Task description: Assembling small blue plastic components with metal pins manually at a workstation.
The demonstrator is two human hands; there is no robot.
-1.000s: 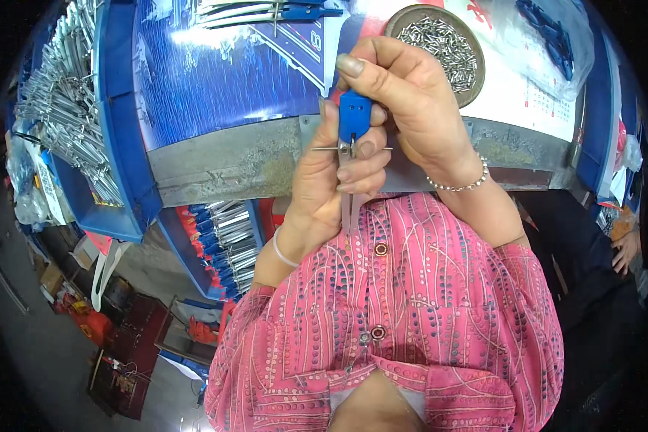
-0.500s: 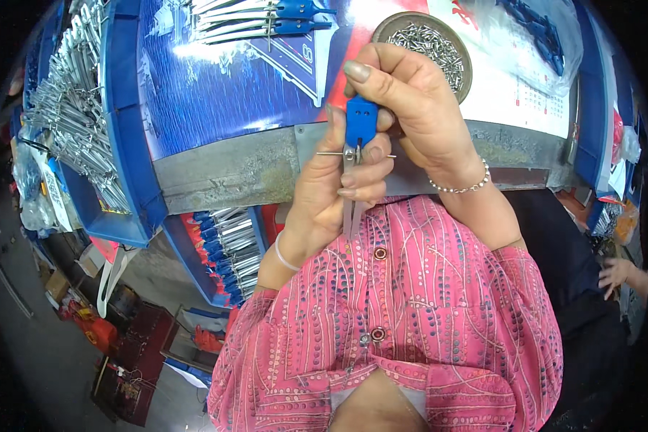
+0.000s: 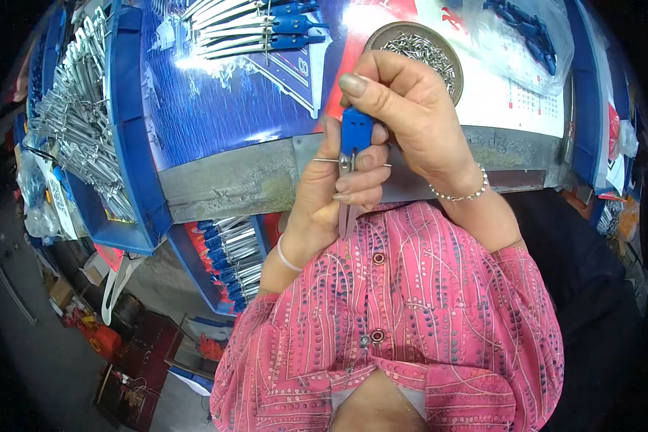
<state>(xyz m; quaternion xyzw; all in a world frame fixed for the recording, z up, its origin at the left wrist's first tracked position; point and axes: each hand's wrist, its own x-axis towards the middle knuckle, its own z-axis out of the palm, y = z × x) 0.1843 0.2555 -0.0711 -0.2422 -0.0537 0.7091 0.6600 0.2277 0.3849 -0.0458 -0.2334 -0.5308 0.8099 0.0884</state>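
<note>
In front of my chest, my left hand (image 3: pixel 317 194) is closed round a tool with a blue plastic end (image 3: pixel 356 131) and two narrow metal blades (image 3: pixel 347 216) pointing toward me. A thin metal rod crosses it near the pivot, sticking out on both sides of my fingers. My right hand (image 3: pixel 421 108) is bent over the top of the blue end, its thumb and fingers pinched together. Whatever lies in that pinch is hidden. Two small dark holes show on the blue face.
Beyond my right hand stands a round bowl (image 3: pixel 459 75) of small metal pins (image 3: pixel 421 49). Similar blue-ended pieces (image 3: pixel 266 32) lie in a row at the far left. Blue bins of metal parts (image 3: pixel 83 122) and blue-ended pieces (image 3: pixel 230 259) flank my left; a plastic bag (image 3: pixel 533 43) lies far right.
Both hands and the tool have shifted slightly down and left in the picture, keeping nearly the same hold. Another person's hand at the right edge has gone from view.
</note>
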